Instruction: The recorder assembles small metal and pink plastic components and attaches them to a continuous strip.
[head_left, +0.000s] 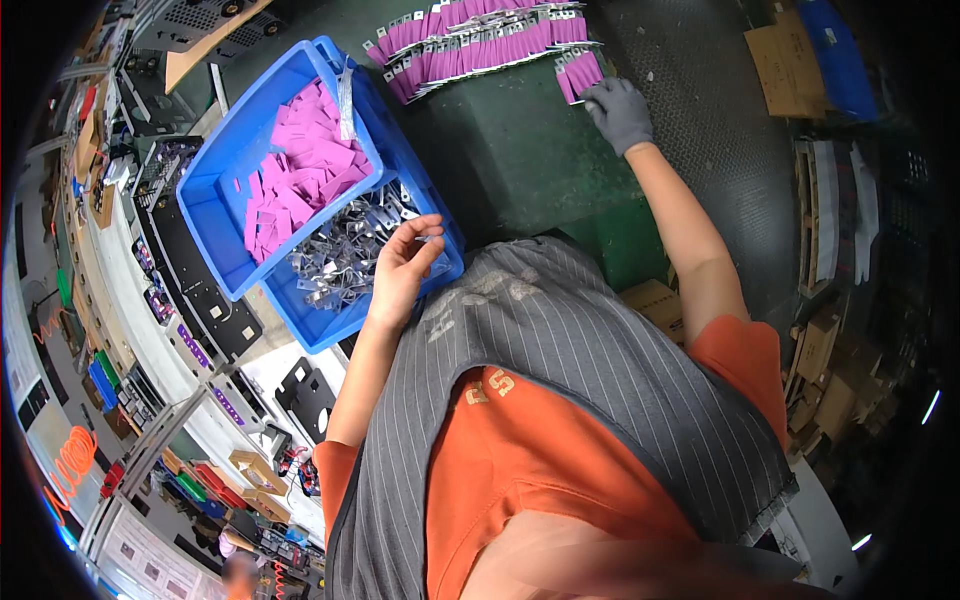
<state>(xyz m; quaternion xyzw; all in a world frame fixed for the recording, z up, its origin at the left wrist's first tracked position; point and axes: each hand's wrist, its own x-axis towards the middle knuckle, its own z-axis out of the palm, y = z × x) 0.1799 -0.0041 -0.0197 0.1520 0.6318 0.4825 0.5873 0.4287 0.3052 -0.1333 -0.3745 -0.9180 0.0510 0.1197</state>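
My left hand (405,265) is bare and hovers palm-up over the lower blue bin (330,325), which is full of small shiny metal brackets (345,250). Its fingers curl around one bracket at the bin's right side. My right hand (618,110) wears a grey glove and reaches far across the dark green table (520,160). Its fingertips rest on the right-hand bundle of pink-sleeved metal pieces (578,72). That bundle ends a long row of the same pieces (470,40) along the table's far edge.
A second blue bin (215,190) sits on top of the first, tilted, and holds loose pink sleeves (300,165). Black metal panels (200,290) and racks of parts stand at the left. Cardboard boxes (820,350) are stacked at the right, past a dark textured mat (720,130).
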